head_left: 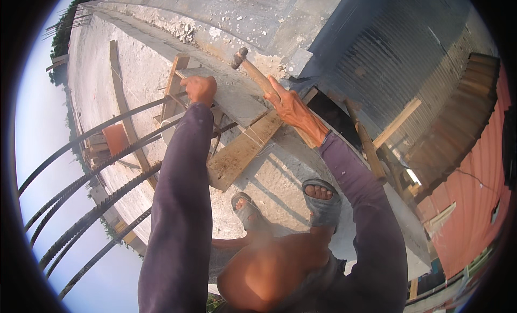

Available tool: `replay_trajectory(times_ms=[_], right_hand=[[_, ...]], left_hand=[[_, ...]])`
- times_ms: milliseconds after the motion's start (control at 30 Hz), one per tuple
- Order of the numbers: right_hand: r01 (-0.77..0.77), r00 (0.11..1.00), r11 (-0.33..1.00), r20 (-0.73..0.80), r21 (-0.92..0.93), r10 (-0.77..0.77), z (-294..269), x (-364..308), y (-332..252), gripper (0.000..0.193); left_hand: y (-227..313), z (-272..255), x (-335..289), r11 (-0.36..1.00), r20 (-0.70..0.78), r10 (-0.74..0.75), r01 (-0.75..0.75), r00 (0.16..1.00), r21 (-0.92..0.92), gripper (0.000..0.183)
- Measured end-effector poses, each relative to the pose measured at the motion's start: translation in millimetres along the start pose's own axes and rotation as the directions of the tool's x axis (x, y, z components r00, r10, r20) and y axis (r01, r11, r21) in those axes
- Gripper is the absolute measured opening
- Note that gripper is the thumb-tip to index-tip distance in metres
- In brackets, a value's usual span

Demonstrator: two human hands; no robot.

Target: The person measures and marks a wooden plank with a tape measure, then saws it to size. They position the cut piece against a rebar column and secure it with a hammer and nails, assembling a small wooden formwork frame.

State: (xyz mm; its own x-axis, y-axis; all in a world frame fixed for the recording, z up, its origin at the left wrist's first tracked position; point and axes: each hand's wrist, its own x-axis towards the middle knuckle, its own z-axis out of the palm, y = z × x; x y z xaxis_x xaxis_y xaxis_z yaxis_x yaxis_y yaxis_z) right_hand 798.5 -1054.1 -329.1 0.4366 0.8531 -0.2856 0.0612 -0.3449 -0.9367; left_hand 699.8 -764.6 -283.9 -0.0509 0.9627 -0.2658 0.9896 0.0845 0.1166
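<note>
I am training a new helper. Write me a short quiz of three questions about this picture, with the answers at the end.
1. True or false: the right hand holds a hammer by its wooden handle.
2. What does the left hand grip: A) a rebar rod, B) the wooden formwork frame, C) a bucket?
3. What footwear is on the feet that stand on the concrete slab?

Key
1. True. The hammer head is raised above the grey board.
2. B. The fist closes at the frame's edge, beside the grey board.
3. Grey open-toe sandals.
</note>
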Motion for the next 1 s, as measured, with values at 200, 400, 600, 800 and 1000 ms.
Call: replay_trajectory(times_ms=[200, 400, 600, 800, 1000], right_hand=[[0.149, 0.989, 0.961, 0.031, -0.232, -0.145, 8.7, 5.1, 9.2, 0.066], [0.067, 0.996, 0.967, -0.07, 0.245, -0.052, 11.8, -0.7, 14.5, 0.065], [-0.019, 0.999, 0.996, 0.051, 0.09, 0.015, 15.7, -1.9, 9.3, 0.064], [0.054, 0.998, 0.994, 0.024, -0.092, -0.052, 4.8, -1.9, -4.1, 0.066], [0.019, 0.995, 0.997, 0.103, -0.073, -0.012, 2.4, -1.4, -11.3, 0.065]], left_hand=[[-7.3, 14.1, 26.7, 0.998, 0.003, -0.066, 0.066, 0.998, 0.02, 0.072], [-4.7, 9.3, 14.0, 0.994, -0.004, -0.113, 0.113, 0.994, 0.012, 0.072], [-3.7, 2.6, 7.0, 0.998, 0.024, -0.068, 0.069, 0.997, -0.013, 0.076], [5.2, 5.5, 12.4, 0.999, 0.019, -0.04, 0.04, 0.999, -0.024, 0.075], [9.6, 1.9, -3.6, 0.99, 0.02, -0.107, 0.108, 0.994, -0.091, 0.075]])
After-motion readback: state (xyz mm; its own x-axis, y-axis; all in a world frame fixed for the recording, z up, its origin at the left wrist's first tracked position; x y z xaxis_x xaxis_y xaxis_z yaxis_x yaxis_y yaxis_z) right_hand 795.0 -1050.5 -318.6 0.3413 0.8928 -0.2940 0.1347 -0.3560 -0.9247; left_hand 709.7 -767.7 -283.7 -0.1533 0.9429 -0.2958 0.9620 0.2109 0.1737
